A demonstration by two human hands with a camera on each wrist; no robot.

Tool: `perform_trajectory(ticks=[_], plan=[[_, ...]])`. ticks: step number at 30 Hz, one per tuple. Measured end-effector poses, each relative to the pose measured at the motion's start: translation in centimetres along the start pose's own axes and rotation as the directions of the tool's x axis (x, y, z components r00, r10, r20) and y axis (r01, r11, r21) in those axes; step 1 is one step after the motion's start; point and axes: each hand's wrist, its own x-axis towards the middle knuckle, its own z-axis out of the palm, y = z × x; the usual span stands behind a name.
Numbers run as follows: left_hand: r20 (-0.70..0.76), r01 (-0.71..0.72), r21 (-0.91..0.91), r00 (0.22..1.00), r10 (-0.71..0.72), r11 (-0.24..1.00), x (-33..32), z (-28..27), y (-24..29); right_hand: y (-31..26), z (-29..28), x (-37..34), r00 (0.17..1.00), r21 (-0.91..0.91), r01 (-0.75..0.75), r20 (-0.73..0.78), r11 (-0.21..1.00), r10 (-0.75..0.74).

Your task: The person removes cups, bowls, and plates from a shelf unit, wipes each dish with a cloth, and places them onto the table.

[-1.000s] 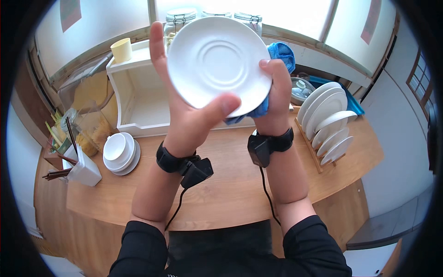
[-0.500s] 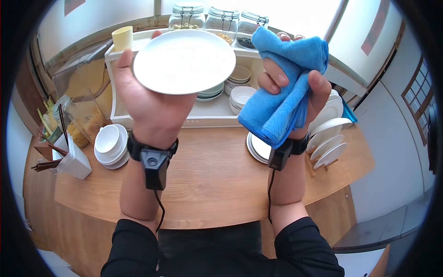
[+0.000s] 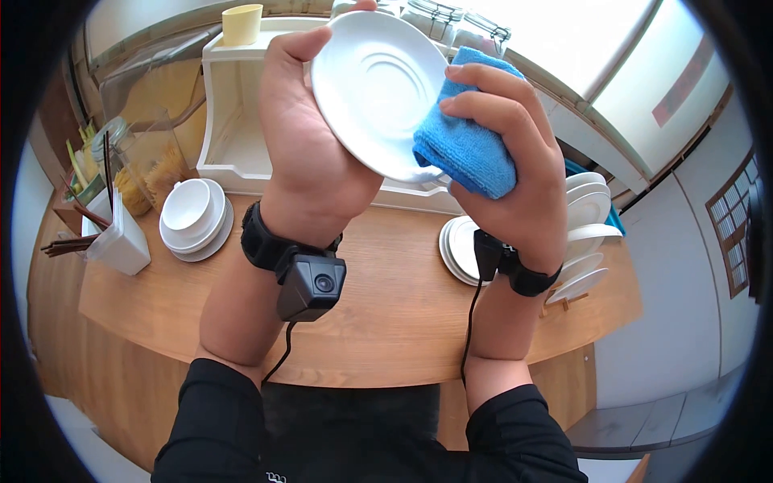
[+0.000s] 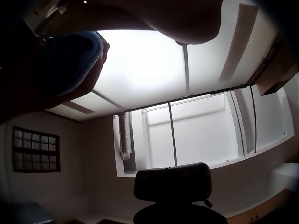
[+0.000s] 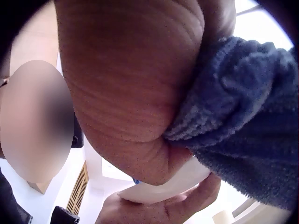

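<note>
In the head view a white saucer (image 3: 374,92) is held up and tilted, its ringed face toward the camera. My left hand (image 3: 310,137) grips it from behind and at its left edge, with the thumb along the upper left rim. My right hand (image 3: 515,153) holds a folded blue cloth (image 3: 471,133) against the saucer's lower right rim, fingers curled over the cloth. The right wrist view shows the bunched cloth (image 5: 233,93) close up beside my palm, with part of the white saucer (image 5: 163,186) below. In the left wrist view the cloth (image 4: 72,60) is dark.
White plates (image 3: 460,249) are stacked on the wooden table (image 3: 370,322); more stand in a rack at right. Bowls and plates (image 3: 193,217) and a chopstick holder (image 3: 125,237) are at left. A white shelf (image 3: 241,121) with a yellow cup (image 3: 241,26) stands behind.
The saucer has turned from its smooth face to its ringed face. My right hand has brought the cloth from beside the saucer onto its right rim.
</note>
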Motion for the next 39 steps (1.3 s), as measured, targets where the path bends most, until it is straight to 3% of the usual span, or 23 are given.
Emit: perform_trajectory(ticks=[2,4,5,7,8,10,16,18,19,21,23,25,29,32,34,36,37,38,39], plan=[[-0.024,-0.038,-0.054,0.999,0.037,0.998,-0.1,-0.5,0.4,-0.5,-0.1,-0.1,0.998,0.022,-0.047,0.042,0.999,0.046],[0.215,0.037,-0.071,0.976,-0.02,0.997,0.4,-1.4,2.2,-0.9,0.0,0.0,0.993,0.011,-0.095,0.067,0.995,0.094],[0.217,0.037,-0.073,0.976,-0.02,0.997,0.4,-1.4,2.5,-1.1,0.0,0.0,0.985,0.0,-0.146,0.088,0.989,0.145],[0.077,-0.088,0.049,0.993,0.084,0.995,0.3,-0.7,3.3,-0.8,0.7,0.0,0.985,0.011,-0.143,0.097,0.99,0.142],[0.077,-0.09,0.048,0.993,0.086,0.995,0.4,-1.4,3.7,-0.7,1.1,0.1,0.985,0.026,-0.139,0.106,0.99,0.135],[0.208,-0.106,-0.012,0.972,0.106,0.994,0.8,-2.6,4.9,-1.4,2.0,0.4,0.985,0.051,-0.139,0.105,0.989,0.133],[0.196,-0.067,-0.02,0.978,0.07,0.998,0.6,-1.7,5.5,-2.4,3.2,0.9,0.982,0.105,-0.143,0.139,0.984,0.128],[0.165,-0.071,-0.049,0.983,0.078,0.996,0.3,-0.4,4.3,-2.4,3.8,1.0,0.997,0.175,-0.007,0.071,0.985,-0.006],[0.14,-0.077,-0.086,0.986,0.089,0.993,0.2,-0.1,4.1,-2.9,4.1,1.0,0.998,0.181,-0.011,0.059,0.983,0.0],[0.141,-0.1,0.022,0.985,0.096,0.995,0.8,-2.6,5.9,-4.0,4.6,1.3,1.0,0.149,0.012,0.011,0.989,-0.014],[0.165,-0.062,-0.017,0.984,0.064,0.998,0.5,-2.4,6.5,-3.2,4.7,1.2,0.999,0.107,0.023,-0.031,0.994,-0.02],[0.191,-0.01,-0.055,0.981,0.02,0.998,0.3,-2.0,6.8,-1.3,4.4,1.0,0.994,-0.104,0.045,-0.092,0.994,-0.055],[0.326,0.126,-0.134,0.942,-0.077,0.983,0.8,-2.0,7.5,-0.8,4.6,1.1,0.967,-0.157,0.066,-0.232,0.985,-0.101],[0.307,0.127,-0.079,0.947,-0.097,0.989,0.4,-1.7,7.0,-0.2,6.2,1.2,0.936,-0.118,0.06,-0.339,0.991,-0.097],[0.327,0.213,-0.256,0.937,-0.123,0.943,-0.1,-1.7,6.2,-0.5,6.6,1.0,0.904,-0.099,0.056,-0.417,0.993,-0.092],[0.399,0.245,-0.253,0.908,-0.129,0.936,0.8,-2.8,5.2,-1.9,5.8,0.9,0.978,0.04,-0.038,-0.203,0.998,0.045],[0.47,0.272,-0.249,0.873,-0.129,0.929,1.3,-2.9,4.9,-1.7,6.2,0.7,0.977,0.044,-0.044,-0.205,0.998,0.052],[0.369,0.258,-0.151,0.91,-0.187,0.954,1.6,-2.8,4.7,-1.1,7.0,0.2,0.973,0.187,-0.096,-0.189,0.978,0.132],[0.36,0.269,-0.153,0.911,-0.2,0.951,1.5,-3.1,4.1,-0.8,7.8,-0.8,0.964,0.323,-0.15,-0.161,0.934,0.211]])
